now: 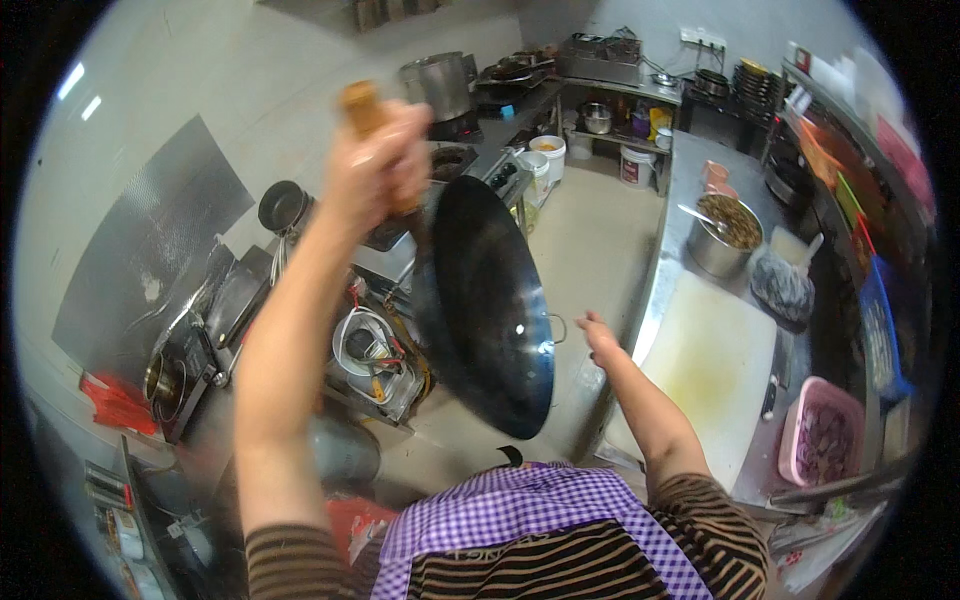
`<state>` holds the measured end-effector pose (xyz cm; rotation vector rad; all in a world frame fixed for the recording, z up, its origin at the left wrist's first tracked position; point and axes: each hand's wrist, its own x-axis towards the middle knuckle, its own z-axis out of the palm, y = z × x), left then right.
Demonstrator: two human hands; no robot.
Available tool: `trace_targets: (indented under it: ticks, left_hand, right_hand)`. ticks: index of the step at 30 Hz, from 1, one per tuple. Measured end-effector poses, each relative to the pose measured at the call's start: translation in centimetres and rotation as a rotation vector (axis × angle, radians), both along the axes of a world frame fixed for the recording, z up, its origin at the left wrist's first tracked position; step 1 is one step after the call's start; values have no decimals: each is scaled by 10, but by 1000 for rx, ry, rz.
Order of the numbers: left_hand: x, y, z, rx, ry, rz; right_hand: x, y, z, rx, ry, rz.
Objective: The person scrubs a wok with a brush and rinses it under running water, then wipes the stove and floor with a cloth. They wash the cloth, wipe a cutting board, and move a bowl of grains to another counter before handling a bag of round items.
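My left hand (pixel 386 169), blurred and raised high, is wrapped around the wooden handle (pixel 363 106) of a dark wok (pixel 487 300). The wok hangs tilted on its side over the floor, its hollow face turned to the right, and I see nothing in it. On its right rim sits a small wire loop handle (pixel 556 328). Just right of that loop, apart from it, my right hand (pixel 598 337) reaches out holding nothing, with its fingers extended. A white cutting board (pixel 709 375) lies on the steel counter beneath my right forearm.
Right counter: a steel pot (pixel 720 244) of brown food with a spoon, a bagged dark item (pixel 782 285), a knife (pixel 770 397), a pink basin (pixel 799 435) of sliced purple onion. Left: a stove, a saucepan (pixel 283 206), a white utensil bowl (pixel 364 341), a gas cylinder (pixel 341 450).
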<state>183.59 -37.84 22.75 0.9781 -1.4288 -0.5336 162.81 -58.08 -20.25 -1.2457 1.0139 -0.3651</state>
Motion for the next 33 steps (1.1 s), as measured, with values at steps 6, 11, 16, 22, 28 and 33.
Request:
trace_targets:
  ticks: [6,11,16,22,28,33]
  left_hand:
    - [91,-145,-28,86,301,71]
    - [206,-235,-9,9,362,212]
    - [308,-253,33,-231,479,268]
    - [410,-275,14,-614,545,402]
    - [465,-286,-55,-724,581,618]
    - [492,-277,-124,-737,604,670]
  right_hand:
    - [-40,-13,15,-114,-139,-214]
    - [-52,-28,22,-124,-71,-270]
    - [-24,-85,-20,-192,79,-235]
    - [37,-147,-17,-198,172,-54]
    - [109,-200,37,-433,806,310]
    - [155,-252,9,-516,584,371]
